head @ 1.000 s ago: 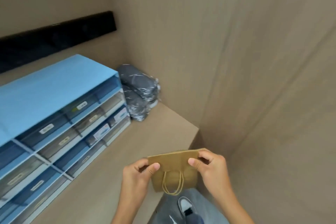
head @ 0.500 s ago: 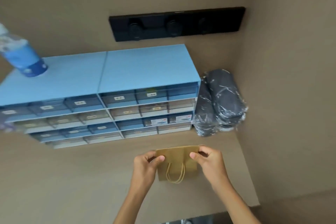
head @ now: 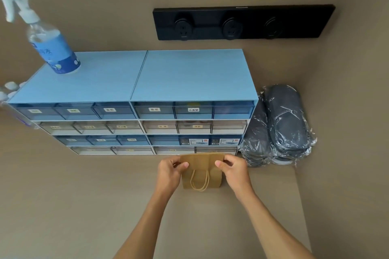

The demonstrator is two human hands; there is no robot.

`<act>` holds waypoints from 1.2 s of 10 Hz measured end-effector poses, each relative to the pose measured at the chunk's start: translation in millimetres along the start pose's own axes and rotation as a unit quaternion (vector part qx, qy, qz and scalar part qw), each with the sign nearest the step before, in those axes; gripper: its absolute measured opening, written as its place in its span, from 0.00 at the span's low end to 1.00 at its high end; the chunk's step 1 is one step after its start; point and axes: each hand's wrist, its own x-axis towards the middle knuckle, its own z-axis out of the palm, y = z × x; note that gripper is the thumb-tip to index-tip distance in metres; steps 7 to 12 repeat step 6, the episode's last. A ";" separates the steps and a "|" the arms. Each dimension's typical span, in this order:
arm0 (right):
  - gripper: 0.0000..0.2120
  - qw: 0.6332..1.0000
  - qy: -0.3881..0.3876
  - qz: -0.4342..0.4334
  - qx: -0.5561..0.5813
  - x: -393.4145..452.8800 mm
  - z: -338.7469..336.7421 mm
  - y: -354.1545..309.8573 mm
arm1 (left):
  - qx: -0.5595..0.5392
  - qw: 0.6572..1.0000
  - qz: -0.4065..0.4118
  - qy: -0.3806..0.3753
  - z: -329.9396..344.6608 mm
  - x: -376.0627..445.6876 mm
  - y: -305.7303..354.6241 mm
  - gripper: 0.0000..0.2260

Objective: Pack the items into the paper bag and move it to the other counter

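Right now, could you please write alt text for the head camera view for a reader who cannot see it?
Two bare hands, left hand and right hand, pinch the top edge of a small flat paper bag over a beige counter. Behind stands a blue drawer cabinet with a spray bottle on top; plastic-wrapped slippers lie to its right.
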 end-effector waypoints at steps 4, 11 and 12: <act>0.13 1.000 -0.026 -0.005 -0.010 -7.5 -1.2 -7.9 | 0.025 0.999 0.012 -0.047 -8.8 -0.3 4.9 0.14; 0.26 0.989 0.045 -0.114 -0.078 -21.3 -17.2 -50.2 | 0.061 0.991 0.120 0.025 -29.7 -14.2 29.8 0.26; 0.26 0.989 0.045 -0.114 -0.078 -21.3 -17.2 -50.2 | 0.061 0.991 0.120 0.025 -29.7 -14.2 29.8 0.26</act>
